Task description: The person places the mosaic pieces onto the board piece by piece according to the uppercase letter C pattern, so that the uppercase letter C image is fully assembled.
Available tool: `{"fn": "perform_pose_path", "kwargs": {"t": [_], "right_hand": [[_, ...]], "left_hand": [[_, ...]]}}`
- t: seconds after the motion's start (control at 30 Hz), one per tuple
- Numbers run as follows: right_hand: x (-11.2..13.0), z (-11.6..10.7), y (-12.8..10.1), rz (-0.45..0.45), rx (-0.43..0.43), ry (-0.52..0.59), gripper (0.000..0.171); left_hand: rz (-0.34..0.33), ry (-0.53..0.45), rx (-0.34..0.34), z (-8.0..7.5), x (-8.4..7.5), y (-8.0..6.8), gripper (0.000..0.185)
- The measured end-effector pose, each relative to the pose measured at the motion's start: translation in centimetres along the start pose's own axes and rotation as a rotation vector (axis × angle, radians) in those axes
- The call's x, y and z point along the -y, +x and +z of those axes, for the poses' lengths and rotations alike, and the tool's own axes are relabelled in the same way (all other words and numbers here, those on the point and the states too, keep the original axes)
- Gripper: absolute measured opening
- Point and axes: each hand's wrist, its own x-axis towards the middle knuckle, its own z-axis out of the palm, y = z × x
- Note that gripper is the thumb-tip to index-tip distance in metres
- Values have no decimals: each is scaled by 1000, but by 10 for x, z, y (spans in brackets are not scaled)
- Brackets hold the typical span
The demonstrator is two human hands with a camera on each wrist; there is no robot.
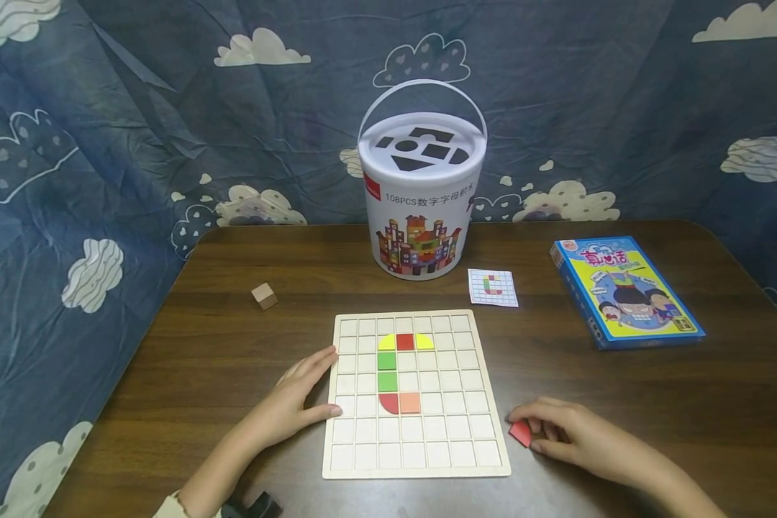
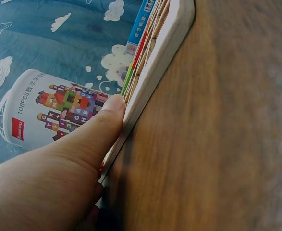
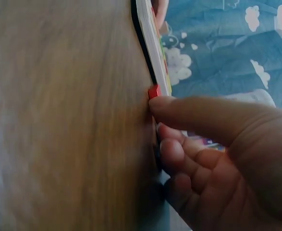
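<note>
The right hand [image 1: 560, 432] curls its fingers round a small red piece [image 1: 521, 433] lying on the worktop [image 1: 621, 388], just right of the grid board [image 1: 421, 464], whose lower squares stand free. The left hand [image 1: 294, 406] rests relaxed, fingers flat against the board's left edge, holding nothing

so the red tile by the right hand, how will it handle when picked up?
The red tile looks thin and flat on the table, so probably light and stiff, unlikely to roll. Lying flush, it may need an edge pinch; the right hand already curls over it.
</note>
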Motion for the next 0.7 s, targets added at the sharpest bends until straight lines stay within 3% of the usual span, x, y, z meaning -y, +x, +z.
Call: {"fn": "perform_pose_path", "kwargs": {"t": [0.47, 0.7], "right_hand": [[3, 8, 11, -2, -84, -129, 20], [23, 5, 23, 27, -126, -147, 19]], "left_hand": [[9, -1, -3, 0, 1, 0, 77], [8, -3, -2, 0, 0, 0, 77]]}}
